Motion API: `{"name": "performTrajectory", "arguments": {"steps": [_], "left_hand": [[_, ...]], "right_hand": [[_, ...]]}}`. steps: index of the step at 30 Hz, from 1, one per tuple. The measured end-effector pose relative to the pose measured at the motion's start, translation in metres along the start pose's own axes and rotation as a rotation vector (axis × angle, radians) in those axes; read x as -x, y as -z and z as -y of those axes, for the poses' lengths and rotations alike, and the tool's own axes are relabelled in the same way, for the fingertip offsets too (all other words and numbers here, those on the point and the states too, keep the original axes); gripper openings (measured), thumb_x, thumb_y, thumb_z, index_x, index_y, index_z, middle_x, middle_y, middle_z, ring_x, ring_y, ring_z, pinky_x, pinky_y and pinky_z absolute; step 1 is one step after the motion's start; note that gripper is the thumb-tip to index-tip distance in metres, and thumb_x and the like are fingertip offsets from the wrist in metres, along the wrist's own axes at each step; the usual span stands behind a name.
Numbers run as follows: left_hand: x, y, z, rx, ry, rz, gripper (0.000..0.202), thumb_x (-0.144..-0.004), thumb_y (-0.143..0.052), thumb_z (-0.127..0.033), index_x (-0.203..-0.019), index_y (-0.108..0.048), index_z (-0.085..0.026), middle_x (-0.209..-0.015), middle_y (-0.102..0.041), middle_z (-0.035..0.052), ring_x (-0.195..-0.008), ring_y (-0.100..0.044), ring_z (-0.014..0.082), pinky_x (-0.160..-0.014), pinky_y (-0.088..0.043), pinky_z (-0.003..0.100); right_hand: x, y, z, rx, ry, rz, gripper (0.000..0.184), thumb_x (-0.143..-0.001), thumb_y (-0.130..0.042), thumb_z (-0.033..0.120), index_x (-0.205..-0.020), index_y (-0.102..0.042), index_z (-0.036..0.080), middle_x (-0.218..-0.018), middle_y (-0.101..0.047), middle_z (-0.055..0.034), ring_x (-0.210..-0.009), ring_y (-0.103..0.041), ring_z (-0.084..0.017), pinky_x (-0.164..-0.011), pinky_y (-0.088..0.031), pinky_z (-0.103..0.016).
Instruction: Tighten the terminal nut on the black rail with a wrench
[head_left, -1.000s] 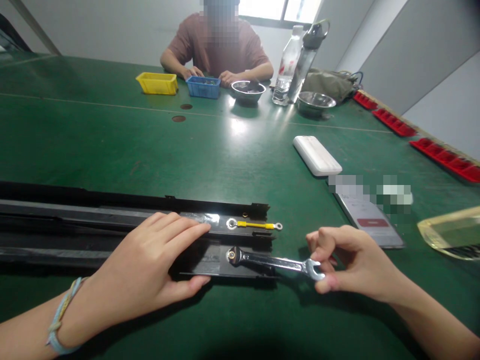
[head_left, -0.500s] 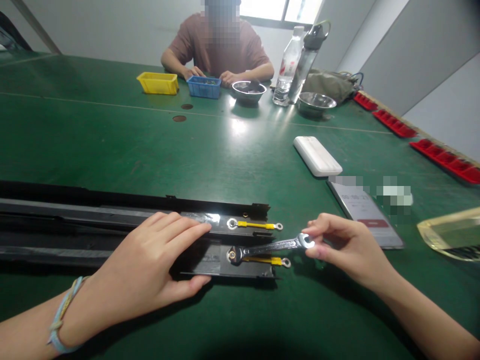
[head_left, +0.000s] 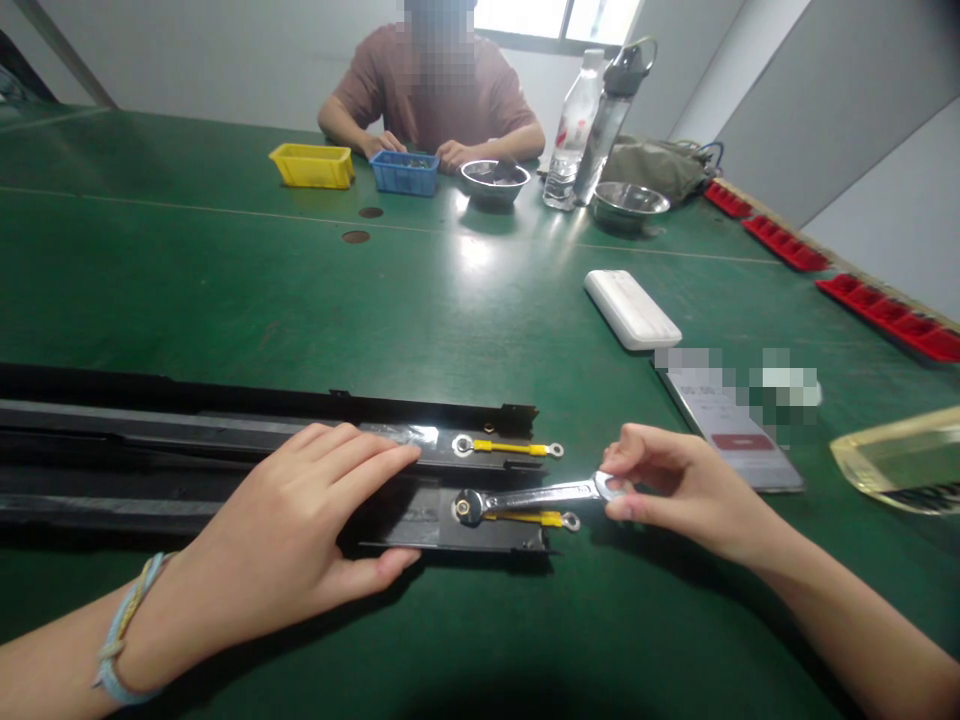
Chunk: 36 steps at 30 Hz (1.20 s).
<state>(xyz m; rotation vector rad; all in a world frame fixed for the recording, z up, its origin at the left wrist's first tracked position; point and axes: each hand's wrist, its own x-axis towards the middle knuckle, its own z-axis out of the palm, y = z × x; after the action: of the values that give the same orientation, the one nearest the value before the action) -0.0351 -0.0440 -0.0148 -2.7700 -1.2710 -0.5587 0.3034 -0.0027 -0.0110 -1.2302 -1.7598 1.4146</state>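
Observation:
My right hand (head_left: 675, 490) pinches the open end of a chrome combination wrench (head_left: 544, 496) between thumb and fingers. The wrench's ring end sits around a brass-coloured nut (head_left: 463, 508) on the nearer black metal channel (head_left: 420, 520). Under the wrench runs a short yellow wire (head_left: 551, 519) with ring terminals, its outer ring past the channel's end. My left hand (head_left: 300, 510) lies over the channel, thumb on the near edge and fingers on top, gripping it. On the farther black channel (head_left: 405, 437) lies a second yellow wire (head_left: 514, 449) with ring terminals.
Beyond the channels on the green table (head_left: 247, 290) lie a white power bank (head_left: 632, 310) and a phone (head_left: 731, 425). Farther back are a yellow bin (head_left: 313, 167), a blue bin (head_left: 405, 174), metal bowls (head_left: 495, 183) and bottles (head_left: 574, 135). Across sits a person (head_left: 435, 100).
The wrench's handle end has swung slightly toward me, with my right hand on it. My left hand stays in place on the channel. The whole view has shifted a little.

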Motion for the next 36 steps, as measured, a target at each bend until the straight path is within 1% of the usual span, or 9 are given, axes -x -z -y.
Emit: {"name": "performTrajectory", "arguments": {"steps": [6, 13, 17, 20, 23, 25, 29, 32, 36], "left_hand": [[0.000, 0.001, 0.001, -0.011, 0.002, 0.008, 0.052, -0.080, -0.062, -0.047, -0.122, -0.055, -0.017, -0.111, -0.068, 0.0095, -0.098, -0.063, 0.0256, -0.087, -0.045, 0.040], [-0.001, 0.000, 0.003, -0.009, -0.012, 0.011, 0.051, -0.081, -0.062, -0.045, -0.122, -0.054, -0.015, -0.111, -0.067, 0.0101, -0.099, -0.062, 0.0258, -0.087, -0.045, 0.040], [-0.003, -0.001, 0.003, -0.010, -0.014, 0.021, 0.052, -0.080, -0.062, -0.045, -0.122, -0.055, -0.014, -0.111, -0.067, 0.0104, -0.098, -0.062, 0.0262, -0.087, -0.044, 0.040], [-0.004, -0.003, 0.002, -0.017, -0.024, 0.023, 0.053, -0.080, -0.062, -0.044, -0.123, -0.054, -0.014, -0.111, -0.067, 0.0104, -0.099, -0.062, 0.0261, -0.088, -0.044, 0.040], [-0.005, -0.004, 0.001, -0.023, -0.024, 0.025, 0.053, -0.081, -0.062, -0.045, -0.123, -0.053, -0.015, -0.112, -0.066, 0.0104, -0.099, -0.061, 0.0258, -0.088, -0.044, 0.040], [-0.005, -0.005, 0.000, -0.023, -0.021, 0.025, 0.052, -0.081, -0.061, -0.045, -0.124, -0.053, -0.015, -0.112, -0.066, 0.0102, -0.099, -0.061, 0.0257, -0.088, -0.044, 0.040], [-0.005, -0.005, -0.001, -0.017, -0.010, 0.033, 0.053, -0.080, -0.062, -0.045, -0.124, -0.052, -0.016, -0.112, -0.066, 0.0097, -0.100, -0.061, 0.0262, -0.088, -0.045, 0.040], [-0.004, -0.007, 0.001, -0.018, -0.009, 0.034, 0.053, -0.080, -0.062, -0.046, -0.124, -0.052, -0.017, -0.113, -0.066, 0.0093, -0.100, -0.061, 0.0258, -0.088, -0.045, 0.040], [-0.006, -0.009, 0.003, -0.025, -0.020, 0.026, 0.053, -0.081, -0.061, -0.046, -0.124, -0.052, -0.017, -0.111, -0.067, 0.0091, -0.099, -0.062, 0.0251, -0.087, -0.045, 0.039]], "right_hand": [[-0.001, 0.001, 0.004, 0.068, -0.009, 0.034, 0.027, -0.063, -0.086, 0.029, -0.070, -0.063, 0.018, -0.061, -0.063, -0.0008, -0.056, -0.058, -0.014, -0.053, -0.051, -0.024], [0.000, -0.001, 0.006, 0.054, 0.026, 0.040, 0.029, -0.063, -0.086, 0.028, -0.069, -0.059, 0.019, -0.055, -0.059, 0.0021, -0.049, -0.055, -0.012, -0.051, -0.050, -0.023], [0.001, 0.000, 0.002, 0.003, 0.038, 0.044, 0.028, -0.063, -0.086, 0.025, -0.067, -0.059, 0.019, -0.054, -0.058, 0.0024, -0.049, -0.054, -0.011, -0.049, -0.048, -0.021], [0.000, 0.001, -0.001, -0.040, 0.036, 0.045, 0.028, -0.061, -0.087, 0.022, -0.065, -0.060, 0.018, -0.057, -0.061, 0.0013, -0.052, -0.055, -0.012, -0.050, -0.048, -0.021], [0.000, 0.002, -0.004, -0.096, 0.037, 0.075, 0.030, -0.059, -0.088, 0.021, -0.064, -0.058, 0.018, -0.058, -0.062, 0.0010, -0.052, -0.054, -0.011, -0.049, -0.046, -0.021], [0.001, 0.001, -0.005, -0.118, 0.048, 0.099, 0.033, -0.059, -0.089, 0.022, -0.064, -0.057, 0.018, -0.059, -0.063, 0.0010, -0.050, -0.051, -0.010, -0.049, -0.045, -0.022], [0.004, -0.003, -0.005, -0.128, 0.104, 0.150, 0.040, -0.057, -0.091, 0.030, -0.063, -0.053, 0.019, -0.055, -0.059, 0.0029, -0.047, -0.046, -0.009, -0.046, -0.039, -0.023], [0.005, -0.007, -0.005, -0.144, 0.132, 0.177, 0.044, -0.058, -0.090, 0.034, -0.061, -0.050, 0.019, -0.054, -0.055, 0.0045, -0.048, -0.046, -0.009, -0.045, -0.035, -0.023], [0.004, -0.011, -0.006, -0.171, 0.147, 0.200, 0.045, -0.060, -0.089, 0.038, -0.060, -0.047, 0.020, -0.056, -0.058, 0.0034, -0.047, -0.047, -0.010, -0.044, -0.035, -0.024]]}}
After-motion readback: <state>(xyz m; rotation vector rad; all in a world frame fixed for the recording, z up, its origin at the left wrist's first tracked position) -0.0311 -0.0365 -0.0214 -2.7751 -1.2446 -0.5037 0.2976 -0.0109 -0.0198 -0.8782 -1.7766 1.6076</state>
